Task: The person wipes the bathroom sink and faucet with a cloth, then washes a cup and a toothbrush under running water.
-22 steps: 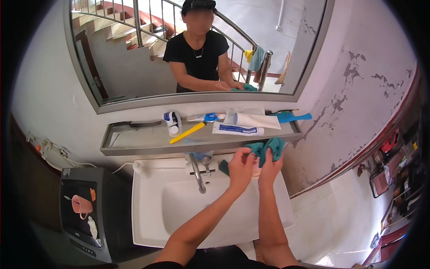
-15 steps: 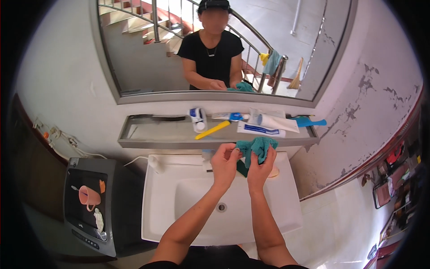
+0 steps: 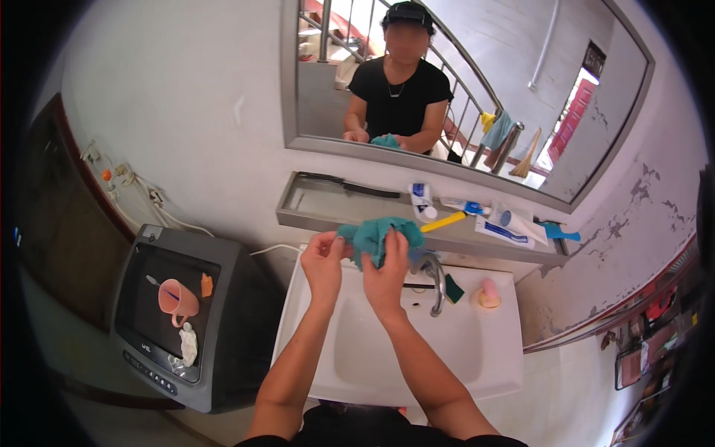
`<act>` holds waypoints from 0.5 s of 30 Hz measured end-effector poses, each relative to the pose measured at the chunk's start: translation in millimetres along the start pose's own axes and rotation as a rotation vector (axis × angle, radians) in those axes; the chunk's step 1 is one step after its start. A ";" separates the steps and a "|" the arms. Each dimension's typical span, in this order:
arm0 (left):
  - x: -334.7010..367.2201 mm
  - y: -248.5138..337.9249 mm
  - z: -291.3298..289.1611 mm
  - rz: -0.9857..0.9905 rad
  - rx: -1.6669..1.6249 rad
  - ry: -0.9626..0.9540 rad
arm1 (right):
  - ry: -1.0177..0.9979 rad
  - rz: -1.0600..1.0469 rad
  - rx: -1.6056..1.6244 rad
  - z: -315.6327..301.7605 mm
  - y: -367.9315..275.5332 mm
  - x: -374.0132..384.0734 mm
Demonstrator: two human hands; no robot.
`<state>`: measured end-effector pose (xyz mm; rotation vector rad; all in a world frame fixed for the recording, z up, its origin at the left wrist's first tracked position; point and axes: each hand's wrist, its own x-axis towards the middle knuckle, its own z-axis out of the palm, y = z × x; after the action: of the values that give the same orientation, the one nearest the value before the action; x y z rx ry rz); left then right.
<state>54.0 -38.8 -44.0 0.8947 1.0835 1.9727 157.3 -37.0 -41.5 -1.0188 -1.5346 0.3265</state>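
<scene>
Head view: both hands, left hand [image 3: 322,261] and right hand [image 3: 387,274], are gripping a crumpled, bunched teal cloth [image 3: 372,235] above the white sink [image 3: 477,350].

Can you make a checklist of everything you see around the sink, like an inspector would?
Surface: white sink, bare basin, with a curved metal tap.
Job's things: teal cloth, bunched up above the sink.
Hands: left hand and right hand both grip the cloth.
Clutter: metal shelf with a black comb, tubes and a yellow-handled brush; pink soap and a green sponge on the sink edge.
Cables: white cords and plugs on the wall at left.
Surroundings: mirror above; dark machine at left with a pink cup on top; peeling wall at right.
</scene>
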 end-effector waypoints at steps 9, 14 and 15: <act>62.0 25.4 -95.9 0.256 0.219 0.368 | -0.351 -0.142 0.196 110.1 -69.6 24.8; 59.1 5.5 -98.6 0.207 0.379 0.180 | -0.400 -0.128 0.158 115.9 -65.6 6.3; 51.8 -5.2 -99.8 0.266 0.361 0.171 | -0.364 -0.115 0.167 108.4 -60.8 -1.7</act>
<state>-53.4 -33.3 -77.4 1.1222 1.5193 2.1373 33.9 -37.0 -27.4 -0.7637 -1.8494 0.5720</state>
